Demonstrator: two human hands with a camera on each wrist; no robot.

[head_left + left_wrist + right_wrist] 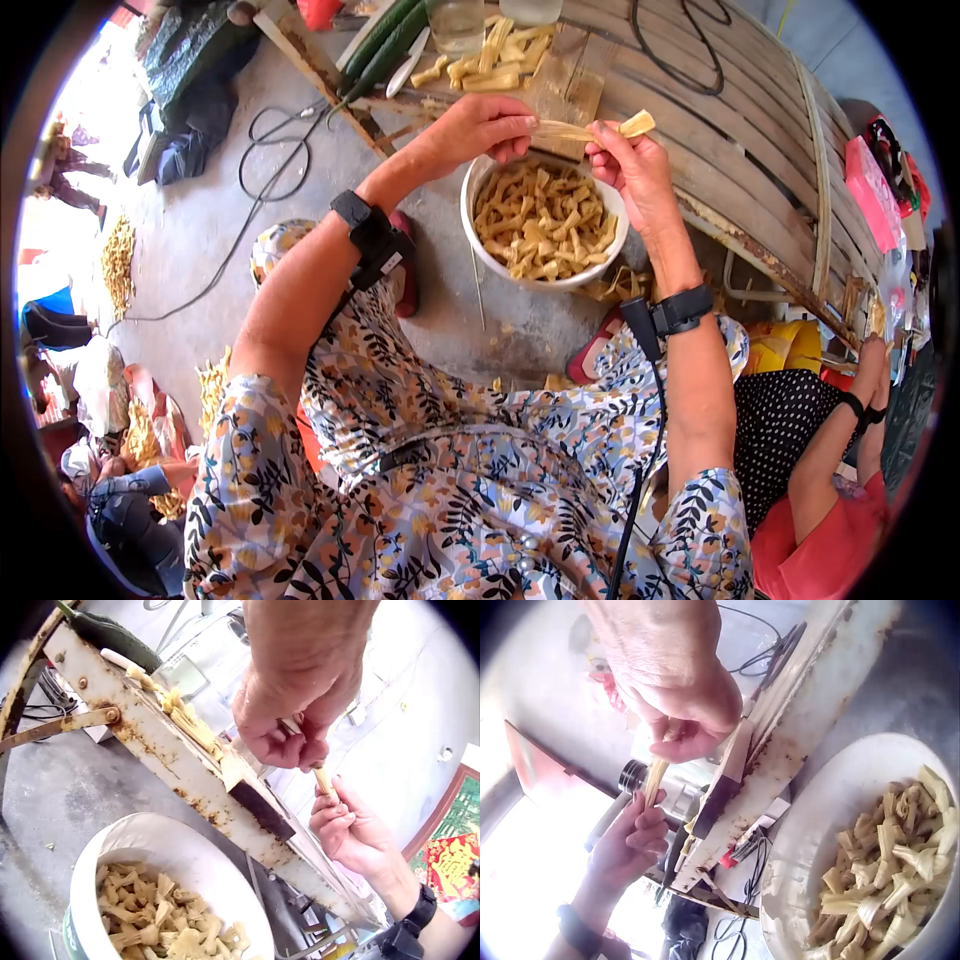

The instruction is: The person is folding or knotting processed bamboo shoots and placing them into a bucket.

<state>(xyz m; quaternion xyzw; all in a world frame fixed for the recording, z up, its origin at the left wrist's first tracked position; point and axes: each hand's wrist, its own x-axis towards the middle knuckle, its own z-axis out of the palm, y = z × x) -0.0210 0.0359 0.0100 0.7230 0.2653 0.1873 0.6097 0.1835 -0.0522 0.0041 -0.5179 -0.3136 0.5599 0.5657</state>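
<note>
The slatted wooden table spreads beyond the white bowl and to its right in the head view. Its rusty metal edge passes just behind the bowl's far rim. The grey concrete floor lies under the bowl and stretches away to its left, where a black cable loops well apart from it. The bowl is nearly full of knotted pale-yellow strips.

Beyond the bowl, on the table, two dark green cucumbers lie side by side. A glass jar stands beside them, with a loose pile of unknotted strips just in front of it.

Both hands hover above the bowl's far rim. The left hand is over the left part of that rim, its fingers curled and pinching one end of a single strip. The right hand is over the right part of the rim and grips the other end between thumb and curled fingers. The strip stretches between the two hands above the bowl, touching nothing else. Its short free tip pokes out past the right hand's fingers.
</note>
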